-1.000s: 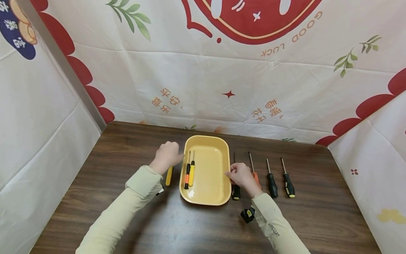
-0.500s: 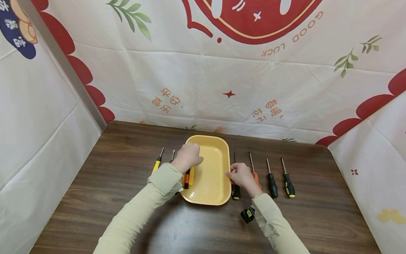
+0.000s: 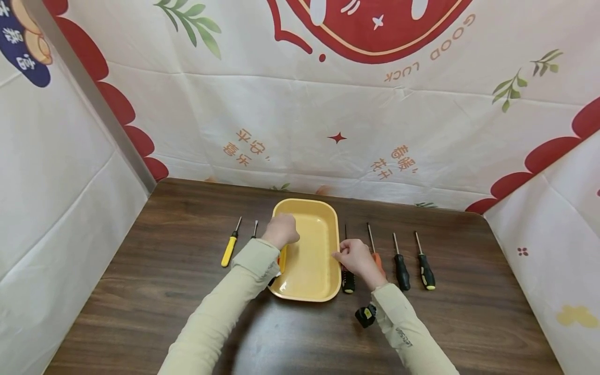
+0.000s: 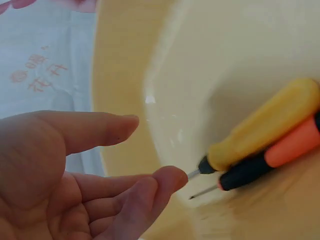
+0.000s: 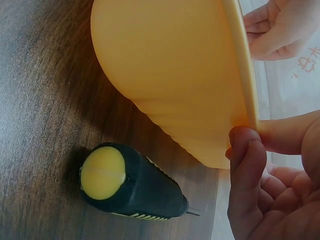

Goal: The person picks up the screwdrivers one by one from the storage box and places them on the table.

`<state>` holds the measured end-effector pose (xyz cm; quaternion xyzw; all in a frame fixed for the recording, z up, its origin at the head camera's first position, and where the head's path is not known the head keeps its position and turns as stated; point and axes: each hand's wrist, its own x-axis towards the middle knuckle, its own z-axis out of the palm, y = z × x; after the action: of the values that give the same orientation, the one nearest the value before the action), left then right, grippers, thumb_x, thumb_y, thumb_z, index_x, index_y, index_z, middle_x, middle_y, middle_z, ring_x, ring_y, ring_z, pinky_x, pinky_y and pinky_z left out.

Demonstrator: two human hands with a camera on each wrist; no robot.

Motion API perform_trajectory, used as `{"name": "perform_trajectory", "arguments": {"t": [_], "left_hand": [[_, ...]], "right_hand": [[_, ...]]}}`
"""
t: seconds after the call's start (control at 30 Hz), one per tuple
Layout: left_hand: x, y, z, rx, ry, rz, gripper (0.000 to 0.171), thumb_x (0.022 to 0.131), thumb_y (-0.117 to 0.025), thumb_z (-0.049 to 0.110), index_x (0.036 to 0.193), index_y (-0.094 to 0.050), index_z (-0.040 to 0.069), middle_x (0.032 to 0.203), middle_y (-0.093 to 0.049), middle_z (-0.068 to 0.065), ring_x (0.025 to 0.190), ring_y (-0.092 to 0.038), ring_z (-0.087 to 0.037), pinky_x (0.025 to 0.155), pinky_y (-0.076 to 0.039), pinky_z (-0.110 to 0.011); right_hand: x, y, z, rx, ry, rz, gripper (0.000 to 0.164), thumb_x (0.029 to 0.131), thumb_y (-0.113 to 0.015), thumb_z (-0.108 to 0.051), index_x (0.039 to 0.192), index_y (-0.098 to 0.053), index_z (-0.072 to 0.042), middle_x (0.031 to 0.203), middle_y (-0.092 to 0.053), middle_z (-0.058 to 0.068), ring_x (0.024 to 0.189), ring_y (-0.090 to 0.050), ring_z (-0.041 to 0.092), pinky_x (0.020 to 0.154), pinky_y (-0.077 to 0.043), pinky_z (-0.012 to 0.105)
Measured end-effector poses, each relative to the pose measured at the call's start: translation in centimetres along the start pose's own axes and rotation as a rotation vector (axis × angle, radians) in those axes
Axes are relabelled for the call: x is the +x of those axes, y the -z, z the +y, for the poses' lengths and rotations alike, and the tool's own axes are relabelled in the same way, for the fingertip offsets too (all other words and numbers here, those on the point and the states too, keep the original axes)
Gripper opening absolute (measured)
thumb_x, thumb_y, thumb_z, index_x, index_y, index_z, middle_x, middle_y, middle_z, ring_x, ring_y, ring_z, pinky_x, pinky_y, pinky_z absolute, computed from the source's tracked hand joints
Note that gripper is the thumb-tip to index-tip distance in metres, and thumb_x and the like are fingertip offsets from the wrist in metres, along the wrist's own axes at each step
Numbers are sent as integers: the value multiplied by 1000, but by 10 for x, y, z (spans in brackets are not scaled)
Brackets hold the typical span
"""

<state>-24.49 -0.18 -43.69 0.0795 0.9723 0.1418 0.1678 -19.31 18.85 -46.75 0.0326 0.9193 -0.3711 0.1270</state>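
My left hand is over the left side of a yellow tray. In the left wrist view its thumb stands apart from the fingers, and nothing is between them. Close to its fingertips lie a yellow screwdriver and a black-and-orange screwdriver, side by side inside the tray. The yellow one's shaft runs partly behind a fingertip; whether they touch I cannot tell. My right hand pinches the tray's right rim between thumb and fingers. Just outside that rim, a black-and-yellow screwdriver lies on the table.
Right of the tray, an orange-handled screwdriver, a black one and another black-and-yellow one lie in a row. A black tape measure is beside the right sleeve. Left of the tray lies another yellow screwdriver; a further one is mostly covered.
My left hand has moved right, from beside the tray to above the screwdrivers inside it, uncovering a yellow screwdriver on the table. The right hand stays at the rim.
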Motion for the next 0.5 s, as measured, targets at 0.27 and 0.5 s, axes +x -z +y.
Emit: {"name": "perform_trajectory", "arguments": {"t": [0.27, 0.5], "left_hand": [[7, -12, -2, -8, 40, -32, 7, 77, -58, 12, 76, -60, 5, 93, -61, -10, 78, -54, -21, 62, -48, -34], [9, -17, 0, -10, 87, -62, 7, 79, -58, 11, 78, -61, 4, 92, -61, -11, 75, -55, -21, 60, -50, -34]], "right_hand": [[0, -1, -1, 11, -21, -6, 11, 82, -64, -8, 81, -60, 2, 61, -54, 5, 52, -61, 18, 49, -49, 27], [0, -1, -1, 7, -18, -9, 11, 82, -64, -8, 80, -60, 2, 60, -53, 5, 52, -61, 18, 48, -49, 27]]}}
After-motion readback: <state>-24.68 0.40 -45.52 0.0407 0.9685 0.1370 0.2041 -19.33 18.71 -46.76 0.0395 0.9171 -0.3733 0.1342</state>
